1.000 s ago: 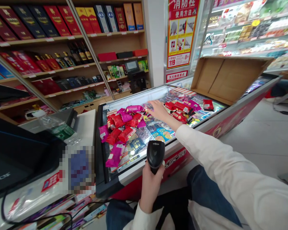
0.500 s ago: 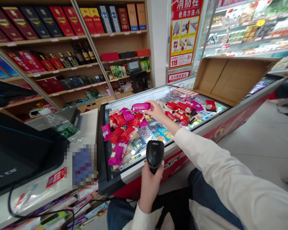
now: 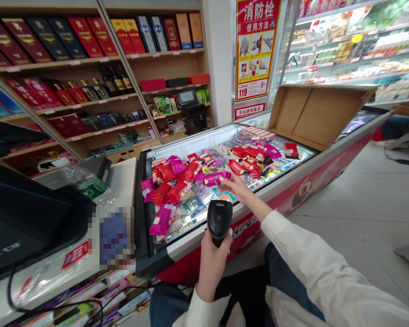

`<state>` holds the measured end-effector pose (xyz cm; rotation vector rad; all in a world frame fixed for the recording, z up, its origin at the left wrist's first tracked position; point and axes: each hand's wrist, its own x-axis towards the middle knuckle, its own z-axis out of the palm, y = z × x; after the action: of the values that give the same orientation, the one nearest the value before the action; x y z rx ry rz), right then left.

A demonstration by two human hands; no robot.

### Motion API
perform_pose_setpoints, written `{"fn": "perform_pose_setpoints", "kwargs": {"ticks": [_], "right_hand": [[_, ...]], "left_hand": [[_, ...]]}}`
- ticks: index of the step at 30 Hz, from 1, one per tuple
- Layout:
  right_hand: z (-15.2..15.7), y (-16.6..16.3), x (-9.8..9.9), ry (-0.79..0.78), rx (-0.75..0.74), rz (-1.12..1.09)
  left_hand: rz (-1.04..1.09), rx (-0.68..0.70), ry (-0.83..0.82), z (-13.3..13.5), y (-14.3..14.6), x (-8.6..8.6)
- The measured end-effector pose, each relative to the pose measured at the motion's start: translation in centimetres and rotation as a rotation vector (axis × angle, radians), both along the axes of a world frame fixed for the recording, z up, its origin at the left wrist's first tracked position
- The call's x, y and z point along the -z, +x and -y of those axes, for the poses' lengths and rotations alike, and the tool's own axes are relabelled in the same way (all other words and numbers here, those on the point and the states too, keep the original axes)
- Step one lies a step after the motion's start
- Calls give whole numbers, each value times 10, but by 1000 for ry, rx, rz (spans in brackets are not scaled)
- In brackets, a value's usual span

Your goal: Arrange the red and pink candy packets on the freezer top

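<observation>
fingers (image 3: 207,238) closed: left hand (image 3: 212,261) round scanner (image 3: 220,217), right hand (image 3: 239,187) pinching packet (image 3: 214,179)

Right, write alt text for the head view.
A person's left hand grips a black scanner while the right hand holds a purple packet at a glass-topped case strewn with red and purple packets; a cardboard box sits farther right.

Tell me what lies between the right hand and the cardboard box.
The head view shows a cluster of red and purple packets between the right hand and the cardboard box, on top of the freezer.
</observation>
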<state>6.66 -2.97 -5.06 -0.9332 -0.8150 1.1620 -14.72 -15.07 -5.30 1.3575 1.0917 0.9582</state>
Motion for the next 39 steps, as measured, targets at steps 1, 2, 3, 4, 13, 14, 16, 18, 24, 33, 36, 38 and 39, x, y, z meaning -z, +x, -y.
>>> {"fn": "perform_pose_setpoints", "kwargs": {"ticks": [1, 2, 3, 4, 13, 14, 16, 18, 24, 33, 36, 38, 39], "right_hand": [[2, 0, 0, 18, -1, 6], [4, -1, -1, 43, 2, 18], [6, -1, -2, 71, 9, 39], [7, -1, -3, 96, 21, 66], [4, -1, 1, 113, 68, 97], [3, 0, 2, 105, 68, 68], [2, 0, 3, 88, 77, 10], [1, 1, 3, 78, 89, -32], [-1, 6, 7, 58, 53, -129], [-11, 14, 21, 2, 74, -245], [-11, 14, 21, 1, 53, -208], [-10, 13, 20, -5, 47, -202], [-10, 13, 19, -10, 49, -205]], "left_hand": [[5, -12, 6, 0, 0, 3], [11, -21, 13, 0, 0, 6], [17, -24, 18, 0, 0, 10], [21, -24, 22, 0, 0, 12], [45, 7, -40, 1, 3, -10], [47, 8, -42, 1, 3, -12], [41, 2, -36, 1, 3, -13], [34, -6, -33, 1, 3, -14], [40, -13, -19, 1, 5, -12], [62, -29, -7, -1, 5, 7], [41, -14, -10, 0, 6, 8], [29, -7, -12, 0, 6, 11], [21, -2, -12, 0, 7, 12]]}}
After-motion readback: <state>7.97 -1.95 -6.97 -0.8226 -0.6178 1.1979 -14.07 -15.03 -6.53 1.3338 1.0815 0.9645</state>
